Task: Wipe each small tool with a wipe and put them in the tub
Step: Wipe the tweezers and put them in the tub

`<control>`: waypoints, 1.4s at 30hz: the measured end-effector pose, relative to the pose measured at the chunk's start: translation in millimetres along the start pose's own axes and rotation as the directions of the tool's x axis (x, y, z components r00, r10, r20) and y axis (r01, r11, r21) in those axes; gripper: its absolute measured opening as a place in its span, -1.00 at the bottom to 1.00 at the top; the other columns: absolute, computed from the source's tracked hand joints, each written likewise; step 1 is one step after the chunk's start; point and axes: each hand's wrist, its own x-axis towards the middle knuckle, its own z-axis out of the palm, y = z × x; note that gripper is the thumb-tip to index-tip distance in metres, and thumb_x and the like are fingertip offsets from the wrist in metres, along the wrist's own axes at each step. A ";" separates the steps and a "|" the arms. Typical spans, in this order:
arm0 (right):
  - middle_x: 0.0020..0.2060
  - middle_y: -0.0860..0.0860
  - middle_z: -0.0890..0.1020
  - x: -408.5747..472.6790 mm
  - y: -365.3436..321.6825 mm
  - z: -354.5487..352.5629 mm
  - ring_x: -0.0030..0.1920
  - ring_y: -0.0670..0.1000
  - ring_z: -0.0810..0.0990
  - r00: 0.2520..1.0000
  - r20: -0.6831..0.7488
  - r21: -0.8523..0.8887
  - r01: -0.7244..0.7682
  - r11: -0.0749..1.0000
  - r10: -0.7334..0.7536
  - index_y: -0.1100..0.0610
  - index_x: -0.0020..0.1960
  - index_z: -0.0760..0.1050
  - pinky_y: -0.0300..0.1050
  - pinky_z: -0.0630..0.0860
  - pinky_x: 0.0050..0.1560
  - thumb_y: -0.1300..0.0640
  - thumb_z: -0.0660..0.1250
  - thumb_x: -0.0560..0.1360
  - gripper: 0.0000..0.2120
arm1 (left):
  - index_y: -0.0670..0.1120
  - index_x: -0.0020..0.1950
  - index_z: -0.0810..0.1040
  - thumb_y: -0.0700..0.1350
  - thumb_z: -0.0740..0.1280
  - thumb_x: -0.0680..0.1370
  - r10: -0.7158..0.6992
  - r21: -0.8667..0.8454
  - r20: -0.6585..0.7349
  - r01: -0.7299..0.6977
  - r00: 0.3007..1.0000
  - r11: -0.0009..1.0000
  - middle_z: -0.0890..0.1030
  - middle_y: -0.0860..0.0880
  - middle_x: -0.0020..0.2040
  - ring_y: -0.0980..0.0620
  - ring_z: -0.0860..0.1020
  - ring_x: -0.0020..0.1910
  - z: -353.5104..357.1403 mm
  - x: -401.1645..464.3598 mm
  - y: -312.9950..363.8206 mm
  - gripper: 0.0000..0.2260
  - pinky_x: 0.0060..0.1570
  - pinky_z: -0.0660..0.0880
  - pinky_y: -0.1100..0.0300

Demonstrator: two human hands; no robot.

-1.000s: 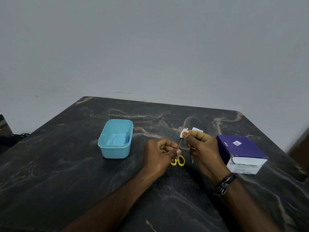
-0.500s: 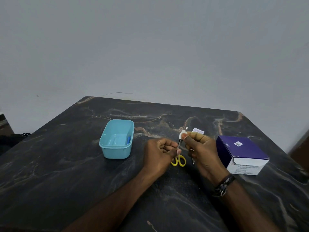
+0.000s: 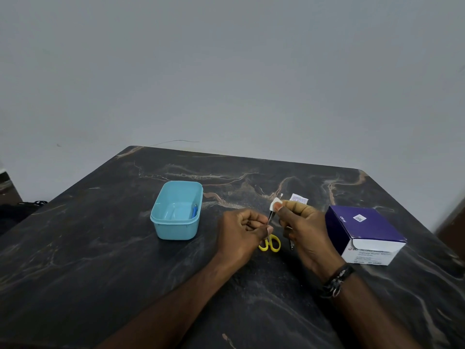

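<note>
Left hand point(image 3: 242, 229) still pinches the thin tool point(image 3: 270, 215); right hand point(image 3: 300, 222) keeps the wipe point(image 3: 274, 204) clamped on it, now nearer its tip, at 3 o'clock from the tub point(image 3: 176, 231) on the desk point(image 3: 100, 260)

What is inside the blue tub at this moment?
The tub holds one small blue item lying against its right inner wall; too small to identify. The rest of its floor looks bare; its near wall hides the nearest strip.

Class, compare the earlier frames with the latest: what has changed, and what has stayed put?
Almost nothing: the right hand keeps the white wipe pinched on the thin metal tool held by the left hand. The light blue plastic tub, yellow-handled scissors and purple box stayed.
</note>
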 end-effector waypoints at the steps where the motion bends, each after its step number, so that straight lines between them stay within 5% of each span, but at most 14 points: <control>1: -0.55 -0.10 0.55 -0.5 -0.1 0.5 -0.55 -0.20 0.48 1.000 0.006 0.007 0.000 1.000 0.000 0.36 0.01 0.58 -0.38 0.37 -0.56 0.29 0.34 0.53 -0.86 | -0.15 -0.17 0.63 -0.29 0.53 0.37 0.001 0.000 -0.003 -0.001 1.000 1.000 0.66 -0.16 -0.33 -0.13 0.67 -0.36 -0.3 0.0 -0.2 -0.87 -0.31 0.63 0.04; 10: -0.18 0.18 0.47 6.8 -3.0 -11.9 -0.38 -0.07 0.34 0.995 -0.096 0.043 0.037 0.998 -0.033 0.20 -0.11 0.61 -0.35 0.31 -0.52 0.19 0.38 0.52 -0.91 | -0.06 -0.17 0.64 -0.30 0.55 0.36 0.002 -0.011 0.009 -0.002 1.000 1.000 0.67 -0.08 -0.31 0.02 0.66 -0.34 -0.2 0.9 -0.4 -0.81 -0.31 0.58 0.22; 16: -0.27 0.12 0.49 7.1 -2.6 -11.9 -0.41 -0.09 0.36 0.997 -0.076 0.060 -0.019 0.998 0.024 0.17 -0.16 0.62 -0.36 0.29 -0.53 0.18 0.38 0.51 -0.90 | -0.03 -0.10 0.61 -0.29 0.51 0.40 -0.015 -0.162 -0.124 -0.006 0.992 0.987 0.67 0.01 -0.29 0.16 0.64 -0.32 -7.2 3.3 10.0 -0.79 -0.35 0.57 0.28; 22: -0.47 0.01 0.53 -1.1 -3.8 -3.3 -0.53 -0.14 0.41 0.993 0.019 -0.009 -0.118 0.993 0.118 0.29 -0.09 0.60 -0.37 0.32 -0.58 0.24 0.35 0.52 -0.89 | -0.14 0.03 0.60 -0.36 0.48 0.41 -0.079 -0.433 -0.227 -0.028 0.971 0.901 0.69 -0.08 -0.21 0.03 0.66 -0.24 -17.8 12.8 19.1 -0.74 -0.27 0.62 0.17; 26: -0.44 0.04 0.53 -4.7 -1.7 2.9 -0.51 -0.12 0.38 0.978 0.110 -0.113 -0.164 0.980 0.176 0.36 -0.04 0.62 -0.34 0.33 -0.54 0.19 0.41 0.48 -0.79 | -0.20 0.02 0.59 -0.38 0.41 0.46 -0.116 -0.533 -0.261 -0.043 0.958 0.845 0.64 -0.14 -0.15 -0.11 0.67 -0.14 -20.3 15.5 22.9 -0.81 -0.20 0.66 0.13; 30: -0.36 0.12 0.55 -3.6 -4.0 2.3 -0.50 -0.12 0.42 0.985 0.073 -0.104 -0.147 0.984 0.155 0.36 -0.02 0.61 -0.35 0.34 -0.55 0.21 0.40 0.48 -0.81 | -0.19 0.10 0.54 -0.35 0.33 0.54 -0.119 -0.511 -0.285 -0.046 0.951 0.859 0.58 -0.27 -0.01 -0.29 0.66 -0.08 -20.4 16.3 22.9 -0.84 -0.20 0.65 0.06; 34: -0.42 0.01 0.62 -1.6 -7.7 -4.4 -0.53 -0.19 0.54 0.995 0.027 -0.043 -0.094 0.995 0.095 0.37 0.02 0.59 -0.39 0.40 -0.55 0.30 0.33 0.53 -0.85 | -0.12 0.11 0.54 -0.34 0.36 0.52 -0.079 -0.377 -0.262 -0.027 0.962 0.926 0.61 -0.15 -0.08 -0.16 0.67 -0.31 -15.4 12.2 22.3 -0.79 -0.27 0.65 0.00; 38: -0.47 -0.04 0.62 -0.3 -3.6 -3.1 -0.52 -0.20 0.54 0.999 0.016 -0.065 -0.040 0.997 0.042 0.38 0.02 0.60 -0.39 0.40 -0.53 0.30 0.34 0.52 -0.85 | -0.05 0.08 0.57 -0.27 0.44 0.49 -0.044 -0.226 -0.172 0.004 0.984 0.974 0.67 -0.11 -0.12 -0.10 0.69 -0.31 -9.9 8.3 13.9 -0.78 -0.22 0.65 0.00; 42: -0.25 0.14 0.70 0.8 -0.3 -1.8 -0.40 -0.16 0.61 1.000 0.007 -0.121 0.006 0.993 -0.005 0.34 0.01 0.62 -0.40 0.43 -0.46 0.26 0.38 0.50 -0.84 | -0.04 0.01 0.58 -0.31 0.44 0.47 -0.016 -0.191 -0.101 -0.003 0.995 0.982 0.68 -0.12 -0.17 -0.06 0.69 -0.24 -7.0 4.7 13.2 -0.78 -0.25 0.63 0.17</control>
